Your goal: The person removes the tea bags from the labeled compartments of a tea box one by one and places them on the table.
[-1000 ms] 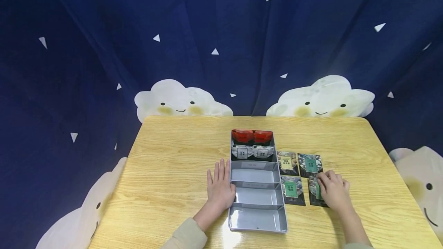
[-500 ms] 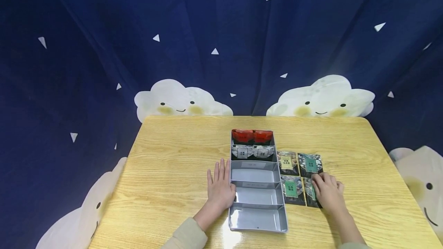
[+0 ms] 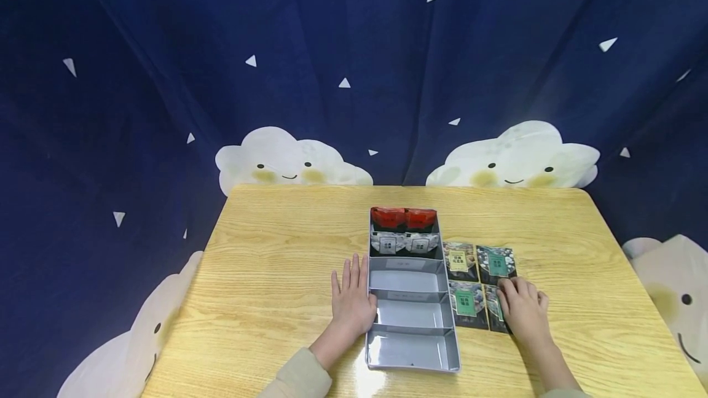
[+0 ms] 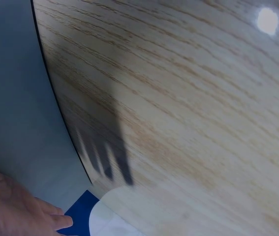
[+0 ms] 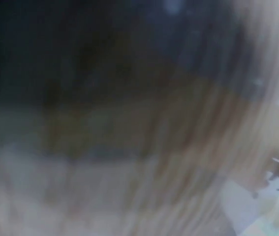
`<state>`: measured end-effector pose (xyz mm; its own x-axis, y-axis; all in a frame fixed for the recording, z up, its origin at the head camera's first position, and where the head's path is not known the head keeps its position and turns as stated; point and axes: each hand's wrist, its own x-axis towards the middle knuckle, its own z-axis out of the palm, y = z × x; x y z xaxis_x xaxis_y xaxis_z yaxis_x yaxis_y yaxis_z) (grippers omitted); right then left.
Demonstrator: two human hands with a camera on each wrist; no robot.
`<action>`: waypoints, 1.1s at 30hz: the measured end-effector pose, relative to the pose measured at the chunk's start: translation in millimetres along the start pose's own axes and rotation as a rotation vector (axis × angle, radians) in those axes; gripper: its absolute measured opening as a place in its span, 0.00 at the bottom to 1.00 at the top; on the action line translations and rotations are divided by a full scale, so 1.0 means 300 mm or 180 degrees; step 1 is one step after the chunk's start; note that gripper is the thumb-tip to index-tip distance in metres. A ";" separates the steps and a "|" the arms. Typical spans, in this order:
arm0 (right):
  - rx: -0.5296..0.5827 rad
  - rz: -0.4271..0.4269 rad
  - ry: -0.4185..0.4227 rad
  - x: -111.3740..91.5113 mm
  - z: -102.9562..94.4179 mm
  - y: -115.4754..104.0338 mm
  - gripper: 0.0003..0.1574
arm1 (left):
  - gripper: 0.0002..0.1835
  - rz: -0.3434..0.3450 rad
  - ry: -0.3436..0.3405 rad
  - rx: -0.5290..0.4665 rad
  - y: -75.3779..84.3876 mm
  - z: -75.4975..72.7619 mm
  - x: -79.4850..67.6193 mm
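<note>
A long grey divided box (image 3: 409,330) stands on the wooden table. My left hand (image 3: 352,309) rests beside its left wall, fingers straight, thumb at the rim; in the left wrist view fingers (image 4: 55,221) lie along the grey wall (image 4: 16,108). To the right of the box, tea sachets lie flat in two rows: a yellow-labelled one (image 3: 458,260), a teal-labelled one (image 3: 497,263), a green-labelled one (image 3: 466,303) and a partly covered one (image 3: 494,309). On this last sachet, my right hand (image 3: 528,312) touches down with bent, relaxed fingers. The right wrist view is mostly blurred.
Two red sachets (image 3: 404,218) stand in the box's rear compartment, with two white-topped sachets (image 3: 404,242) in front of them. Thin dividers (image 3: 410,293) part the nearer compartments. A dark blue curtain (image 3: 332,29) with cloud figures hangs behind the table (image 3: 265,250).
My right hand has slid the front right sachet leftward, up against the green-labelled one, then stayed over it nearly still. My left hand and the box have not moved.
</note>
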<state>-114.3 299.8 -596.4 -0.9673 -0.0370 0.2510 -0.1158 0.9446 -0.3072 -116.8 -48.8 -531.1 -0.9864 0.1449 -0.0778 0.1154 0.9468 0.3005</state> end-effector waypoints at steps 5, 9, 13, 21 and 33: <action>0.0067 0.0031 0.0092 -0.001 0.008 0.004 0.10 | 0.39 0.0007 0.0008 -0.0008 0.000 -0.001 -0.001; 0.0201 0.0084 0.0138 0.005 0.001 0.002 0.12 | 0.39 0.0003 0.0003 -0.0004 -0.001 0.001 -0.002; 0.0395 0.0155 0.0258 0.027 -0.029 -0.019 0.17 | 0.38 -0.0004 -0.0012 -0.0001 -0.003 0.006 -0.002; 0.0553 0.0091 0.0364 0.098 -0.125 -0.149 0.30 | 0.38 -0.0001 0.0017 0.0002 -0.006 0.011 0.000; 0.0321 -0.0369 0.0027 0.084 -0.148 -0.339 0.59 | 0.38 -0.0001 0.0012 0.0015 -0.003 0.008 0.001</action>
<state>-116.9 217.1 -518.2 -0.9442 -0.1407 0.2977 -0.2490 0.8966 -0.3661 -117.0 -48.8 -533.7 -0.9868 0.1435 -0.0744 0.1156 0.9482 0.2960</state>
